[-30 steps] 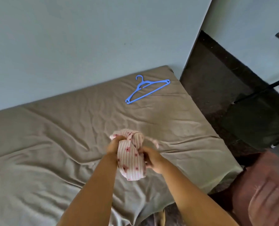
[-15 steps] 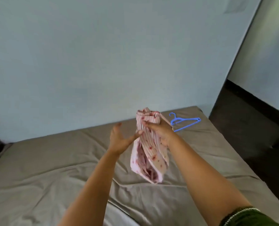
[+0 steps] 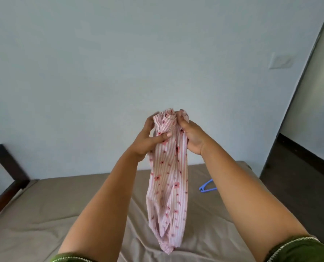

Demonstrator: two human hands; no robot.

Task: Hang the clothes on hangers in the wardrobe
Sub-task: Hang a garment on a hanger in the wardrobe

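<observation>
A pink striped garment with red flowers [image 3: 167,186] hangs bunched in the air above the bed. My left hand [image 3: 148,138] grips its upper left side, thumb pressed across the cloth. My right hand [image 3: 192,136] grips the top right edge, fingers curled over the fabric. A blue plastic hanger [image 3: 206,187] lies on the bed at the right, mostly hidden behind my right forearm. No wardrobe is in view.
The bed [image 3: 62,205] has a wrinkled taupe sheet and a dark wooden frame [image 3: 8,167] at the left. A pale wall rises behind it, with a switch plate [image 3: 279,61] at the upper right. Dark floor [image 3: 299,182] lies to the right.
The garment has been lifted from a bundle low over the bed and now hangs long. My left hand, open half a second ago, has taken hold of it again. The view tilted up.
</observation>
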